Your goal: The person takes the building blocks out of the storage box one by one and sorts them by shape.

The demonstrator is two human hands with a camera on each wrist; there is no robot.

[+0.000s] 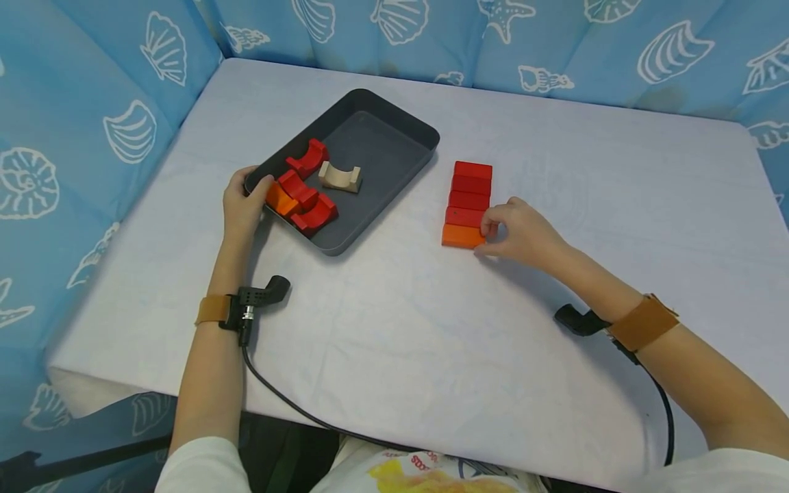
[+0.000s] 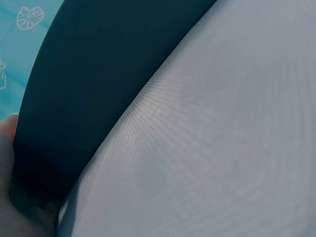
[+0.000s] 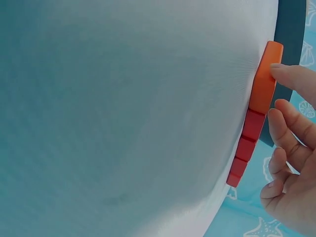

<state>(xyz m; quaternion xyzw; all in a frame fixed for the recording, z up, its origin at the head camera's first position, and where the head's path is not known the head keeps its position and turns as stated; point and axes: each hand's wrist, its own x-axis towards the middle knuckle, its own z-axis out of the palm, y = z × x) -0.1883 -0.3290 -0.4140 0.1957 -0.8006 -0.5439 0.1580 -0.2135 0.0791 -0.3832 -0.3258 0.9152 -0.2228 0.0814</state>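
My left hand (image 1: 244, 202) grips the lower left corner of a dark grey tray (image 1: 394, 113), thumb over the rim. Lying in the tray are three red curved blocks (image 1: 297, 190), an orange block (image 1: 281, 200) and a beige curved block (image 1: 341, 178). To the tray's right, several red blocks (image 1: 470, 185) form a straight row, with an orange block (image 1: 462, 236) at its near end. My right hand (image 1: 520, 233) is at that end, fingers loosely bent. In the right wrist view its thumb touches the orange block (image 3: 265, 79), and the other fingers are beside the red blocks (image 3: 253, 126).
A white cloth covers the table (image 1: 345, 342). Blue curtains with shell prints (image 1: 431, 41) hang along the back and left. A black cable (image 1: 290, 404) runs from the left wrist camera (image 1: 261, 294) across the table's front edge.
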